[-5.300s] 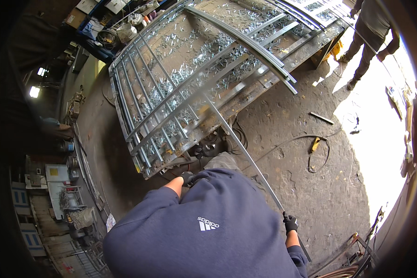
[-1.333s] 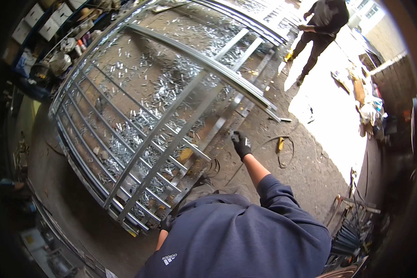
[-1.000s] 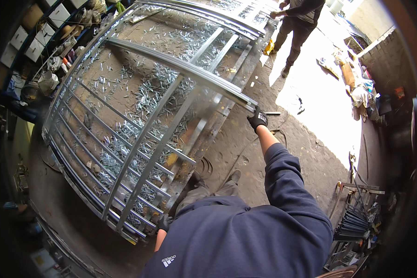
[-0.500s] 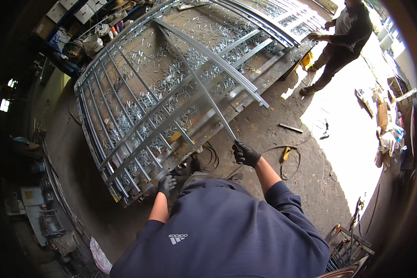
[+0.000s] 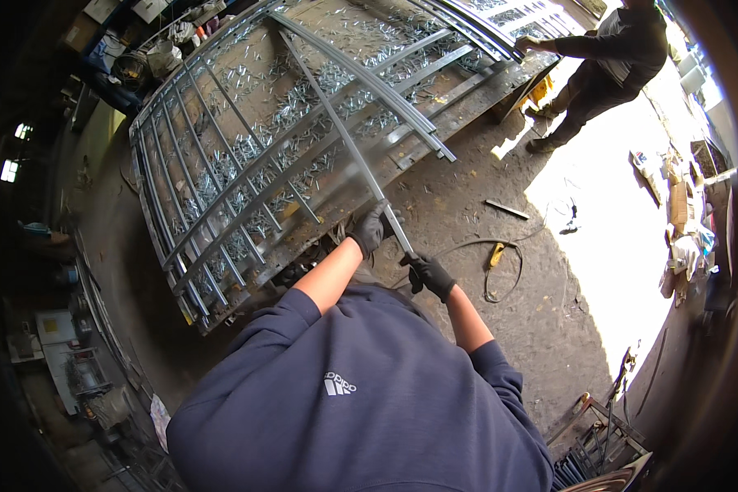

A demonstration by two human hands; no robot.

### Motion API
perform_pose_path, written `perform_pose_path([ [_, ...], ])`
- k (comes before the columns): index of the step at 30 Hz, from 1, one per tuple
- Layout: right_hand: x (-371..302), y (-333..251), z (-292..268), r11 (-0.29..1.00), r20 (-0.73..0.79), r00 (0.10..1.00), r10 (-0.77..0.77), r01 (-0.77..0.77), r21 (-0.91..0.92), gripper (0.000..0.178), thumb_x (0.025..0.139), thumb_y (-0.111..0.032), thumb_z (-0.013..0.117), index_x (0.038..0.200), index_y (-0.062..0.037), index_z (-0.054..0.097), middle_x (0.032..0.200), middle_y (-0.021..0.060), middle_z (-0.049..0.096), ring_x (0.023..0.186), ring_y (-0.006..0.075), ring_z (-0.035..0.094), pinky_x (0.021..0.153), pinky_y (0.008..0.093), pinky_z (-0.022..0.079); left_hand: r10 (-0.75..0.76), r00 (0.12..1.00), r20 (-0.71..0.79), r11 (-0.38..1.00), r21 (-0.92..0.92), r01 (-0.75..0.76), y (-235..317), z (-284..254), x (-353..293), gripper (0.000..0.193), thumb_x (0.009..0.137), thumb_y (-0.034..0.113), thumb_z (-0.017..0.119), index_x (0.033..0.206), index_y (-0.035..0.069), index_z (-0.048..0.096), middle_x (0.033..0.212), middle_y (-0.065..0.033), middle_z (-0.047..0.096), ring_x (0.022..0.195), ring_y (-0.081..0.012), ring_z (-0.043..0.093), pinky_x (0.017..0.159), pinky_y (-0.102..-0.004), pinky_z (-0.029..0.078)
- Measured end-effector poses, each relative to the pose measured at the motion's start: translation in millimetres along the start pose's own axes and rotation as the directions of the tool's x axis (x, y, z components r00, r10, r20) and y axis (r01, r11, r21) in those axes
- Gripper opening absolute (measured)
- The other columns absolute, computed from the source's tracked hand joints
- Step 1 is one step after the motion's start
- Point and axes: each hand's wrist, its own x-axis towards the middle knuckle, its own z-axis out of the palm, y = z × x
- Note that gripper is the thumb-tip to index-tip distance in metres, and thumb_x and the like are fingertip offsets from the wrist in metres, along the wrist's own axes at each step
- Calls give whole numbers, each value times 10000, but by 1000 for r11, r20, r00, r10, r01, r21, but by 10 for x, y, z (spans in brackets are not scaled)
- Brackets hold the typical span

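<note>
Angling a metal bar over the worktop, we grip its near end with left hand and right hand.

The left hand and right hand, gloved, curl near each other.

A yellow tool and looped cable lie on the floor.

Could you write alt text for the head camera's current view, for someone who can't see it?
A person's gloved left hand and right hand grip the near end of a long metal bar, which slants across a worktable strewn with small metal pieces. To the right, another person reaches to the table's edge.
</note>
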Motion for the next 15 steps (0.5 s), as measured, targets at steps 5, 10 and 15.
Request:
perform_pose_path([
  [5,-1541,1042,-647,913,-53,944,326,-329,-242,279,1036,-274,516,1055,-27,646,749,85,691,662,162,659,570,302,487,-115,990,-82,982,-161,100,-414,-375,481,354,1005,466,551,1044,117,590,920,-114,699,844,-344,705,778,-508,581],
  [10,-3768,1548,-982,392,-246,448,859,-886,-246,581,885,-598,678,1140,-76,684,1058,65,733,1022,167,654,850,326,487,4,950,-313,990,-132,-47,-87,-796,687,387,1014,482,524,1131,113,547,877,-104,652,823,-320,701,737,-493,591],
  [15,-3307,1727,-602,670,-264,636,725,-740,60,378,926,-365,626,1096,-39,713,1006,103,740,848,196,699,860,320,512,123,898,-422,984,-66,-166,463,-1148,458,308,1006,426,538,1074,128,569,877,-86,648,784,-285,686,703,-448,567],
])
